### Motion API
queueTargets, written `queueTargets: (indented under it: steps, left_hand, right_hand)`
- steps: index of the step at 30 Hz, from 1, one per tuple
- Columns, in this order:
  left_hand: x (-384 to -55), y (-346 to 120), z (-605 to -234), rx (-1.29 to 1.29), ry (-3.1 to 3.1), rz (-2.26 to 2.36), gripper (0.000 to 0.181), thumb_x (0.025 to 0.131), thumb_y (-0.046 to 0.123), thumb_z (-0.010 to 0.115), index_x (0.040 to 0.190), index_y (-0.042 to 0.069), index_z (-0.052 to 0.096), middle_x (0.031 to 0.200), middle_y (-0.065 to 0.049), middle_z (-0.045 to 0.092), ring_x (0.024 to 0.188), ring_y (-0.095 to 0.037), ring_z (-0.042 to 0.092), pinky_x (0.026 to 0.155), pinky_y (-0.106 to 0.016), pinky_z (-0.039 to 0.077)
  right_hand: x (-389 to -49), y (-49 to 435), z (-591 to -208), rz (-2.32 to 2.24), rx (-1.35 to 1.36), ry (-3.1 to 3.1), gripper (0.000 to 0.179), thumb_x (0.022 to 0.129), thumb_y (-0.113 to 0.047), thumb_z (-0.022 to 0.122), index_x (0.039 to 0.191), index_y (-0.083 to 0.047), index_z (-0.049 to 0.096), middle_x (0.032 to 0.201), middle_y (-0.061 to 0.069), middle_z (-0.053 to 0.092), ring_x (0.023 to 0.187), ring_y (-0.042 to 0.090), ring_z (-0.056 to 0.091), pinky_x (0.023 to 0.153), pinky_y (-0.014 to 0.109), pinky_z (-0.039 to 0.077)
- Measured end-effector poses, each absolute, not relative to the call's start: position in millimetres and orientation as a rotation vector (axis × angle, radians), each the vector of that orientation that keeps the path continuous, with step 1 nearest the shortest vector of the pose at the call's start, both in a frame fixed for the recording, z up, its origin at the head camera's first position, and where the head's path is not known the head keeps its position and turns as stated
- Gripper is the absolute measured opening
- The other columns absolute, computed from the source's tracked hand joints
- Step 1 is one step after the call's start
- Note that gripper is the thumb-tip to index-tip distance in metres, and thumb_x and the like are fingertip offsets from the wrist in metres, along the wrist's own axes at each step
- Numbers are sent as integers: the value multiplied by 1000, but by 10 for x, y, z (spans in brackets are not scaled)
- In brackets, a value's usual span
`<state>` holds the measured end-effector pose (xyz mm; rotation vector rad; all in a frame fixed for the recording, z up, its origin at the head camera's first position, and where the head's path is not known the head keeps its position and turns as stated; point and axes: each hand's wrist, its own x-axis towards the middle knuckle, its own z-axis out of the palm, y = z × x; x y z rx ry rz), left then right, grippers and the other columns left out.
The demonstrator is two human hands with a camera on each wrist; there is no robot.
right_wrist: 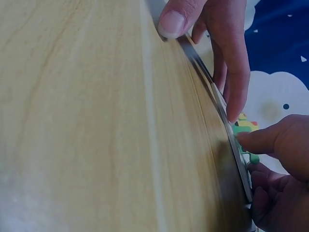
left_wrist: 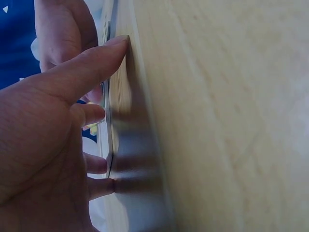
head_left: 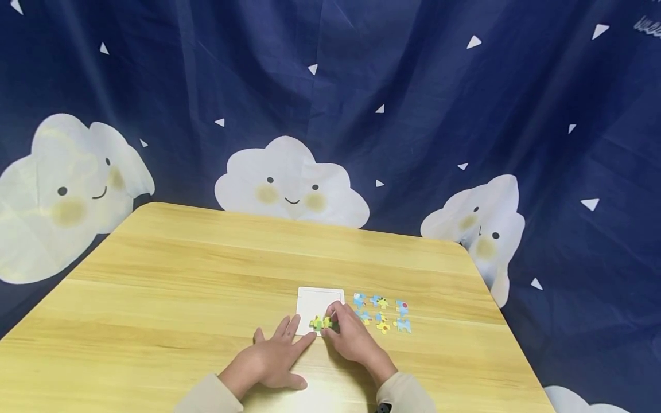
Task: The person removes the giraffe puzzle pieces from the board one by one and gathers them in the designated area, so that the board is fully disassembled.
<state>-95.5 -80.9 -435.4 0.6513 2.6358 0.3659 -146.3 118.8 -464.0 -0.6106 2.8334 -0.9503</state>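
Observation:
A white square puzzle board (head_left: 314,299) with a raised rim lies flat on the table. Green and yellow jigsaw pieces (head_left: 318,323) sit near its front edge. My left hand (head_left: 271,357) has its fingers spread, with fingertips at the board's left and front edges. From the right, my right hand (head_left: 355,339) reaches over the board and pinches a green and yellow jigsaw piece (right_wrist: 245,129). In the right wrist view the thumb rests on that piece and the other fingers are curled. My right fingers partly hide it in the head view.
Several loose blue and yellow jigsaw pieces (head_left: 383,324) lie in two rows right of the board, beside my right hand. The wooden table (head_left: 206,275) stretches out around them. Behind it hangs a dark blue curtain (head_left: 413,69) with smiling clouds.

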Motion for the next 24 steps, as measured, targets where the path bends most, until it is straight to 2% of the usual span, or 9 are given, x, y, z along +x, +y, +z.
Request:
queueTargets:
  steps: [7,12,24]
  left_hand:
    - [-950,-807,-4369,650,2639,366,88,75,63,63,148,25,31,156,-20,15,142,-40,16,90,-81,17]
    - [-953,-807,-4374,656,2642,359,87,76,63,63,148,25,31,156,-21,15,142,-40,16,90,-81,18]
    - [-942,-809,-4376,663,2640,380,86,77,60,64,147,25,31,155,-21,15,142,-40,16,91,-81,17]
  right_hand:
    - [-1469,1174,-4653,-1094,-578,2848,15,85,-9,66,87,-13,51,78,-4,49,72,8,44,64,23,38]
    - [-1469,1209,-4648,-1199,-556,2828,13,86,-8,64,86,-12,52,71,-6,48,64,4,44,57,20,38]
    - [-1449,1594,-4640,-1447,-392,2840,9,88,-5,63,95,-9,59,76,-2,54,65,7,49,57,19,44]
